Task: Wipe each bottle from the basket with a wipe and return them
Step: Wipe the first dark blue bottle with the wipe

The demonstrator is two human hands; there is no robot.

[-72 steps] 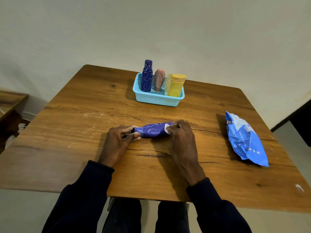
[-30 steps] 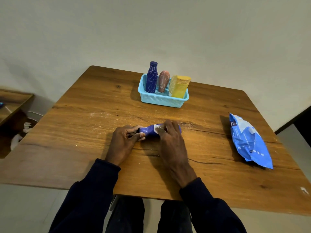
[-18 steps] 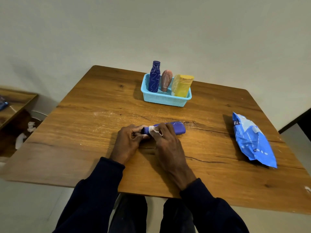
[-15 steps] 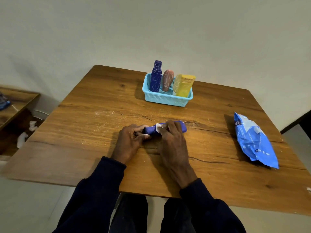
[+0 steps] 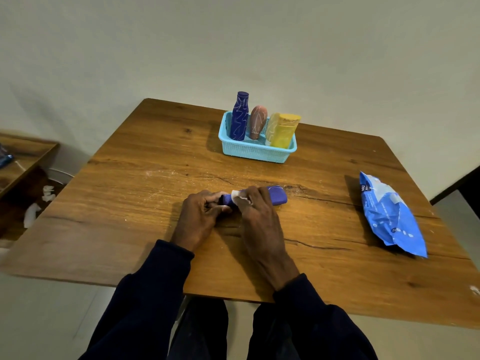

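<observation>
Plainly the left hand [image 5: 200,216] has its grip closed round the narrow left end of the purple bottle [image 5: 278,198], which lies on its side on the worktop [image 5: 124,203], near the person and about midway across, well apart from the basket [image 5: 255,153]. Just right of that, the right hand [image 5: 259,216] has its grip curled over the bottle's middle and pinches a small white wipe [image 5: 238,196] against it, so only the broad right end shows bare. The bottle looks light, stiff and smooth, and being round it would likely roll or twist under a damp wipe. Holding the neck end firm while the other hand rubs seems the sound hold, and for the return a grasp round the body should do. Around them, at the far left a side shelf [image 5: 26,157] stands lower than the worktop, with white scraps [image 5: 31,218] on the floor by it. At the far middle the basket holds a dark blue bottle [image 5: 239,116], a brown bottle [image 5: 258,122] and a yellow bottle [image 5: 283,131], upright and close together; these I judge the only things in the way of the return, since a careless one could knock them. At the right a blue pack of wipes [image 5: 389,214] lies flat, well apart from both hands
</observation>
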